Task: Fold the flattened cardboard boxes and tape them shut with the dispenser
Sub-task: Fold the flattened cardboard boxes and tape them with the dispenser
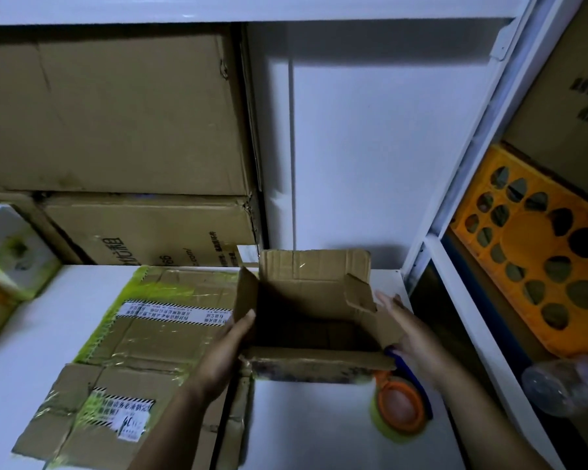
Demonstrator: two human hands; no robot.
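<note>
While the two hands stand well apart, the open cardboard box (314,269) sits upright between them on the white table (302,429), its four top flaps raised and its inside dark. The left hand (224,354) lies flat against the box's left wall, fingers straight and reaching up to the left flap. The right hand (408,330) faces the box's right side with straight, slightly spread fingers, the palm at the bent right flap; whether it presses or only brushes the cardboard I cannot tell. Just beneath the right wrist, by the box's near right corner, lies the tape dispenser (399,405), with an orange hub and a blue handle. Left of the left hand a flattened box (157,320) with yellow-green tape lies flat, and a second flattened box (92,412) lies under the left forearm. Beyond the left hand, large brown cartons (116,113) are stacked. Right of the right hand an orange crate (537,266) stands on a shelf, a clear plastic bottle (564,385) below it.
</note>
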